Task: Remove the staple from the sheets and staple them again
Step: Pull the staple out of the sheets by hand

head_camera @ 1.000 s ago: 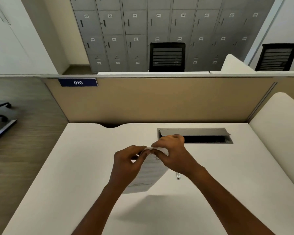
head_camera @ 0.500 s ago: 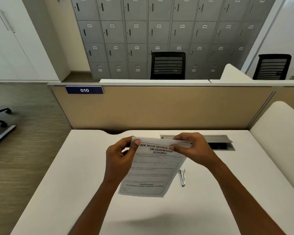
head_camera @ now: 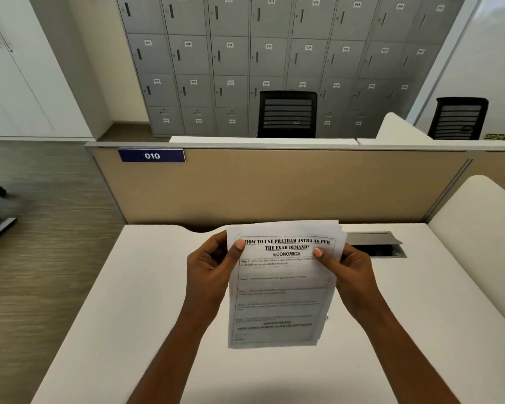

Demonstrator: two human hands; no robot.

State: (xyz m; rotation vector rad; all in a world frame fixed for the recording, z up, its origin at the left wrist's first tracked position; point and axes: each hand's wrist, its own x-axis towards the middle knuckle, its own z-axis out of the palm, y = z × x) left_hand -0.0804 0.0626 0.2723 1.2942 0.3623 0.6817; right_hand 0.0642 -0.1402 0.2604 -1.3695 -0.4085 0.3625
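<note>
A small stack of printed sheets (head_camera: pixel 280 287) with a bold heading is held upright above the white desk (head_camera: pixel 129 301), facing me. My left hand (head_camera: pixel 207 272) grips the stack's upper left edge, thumb on the front. My right hand (head_camera: pixel 350 275) grips its upper right edge, thumb on the front too. The sheets fan slightly apart at the top right corner. No staple can be made out. The metal tool seen earlier on the desk is almost fully hidden behind the sheets.
A cable slot with a grey flap (head_camera: pixel 373 243) is set into the desk behind my right hand. A beige partition (head_camera: pixel 274 185) closes the far side, a white divider (head_camera: pixel 478 228) the right. Floor drops off to the left.
The sheets went from bunched between both hands to raised upright and squared, facing me. My hands moved apart to the left and right edges. The view tilted up.
</note>
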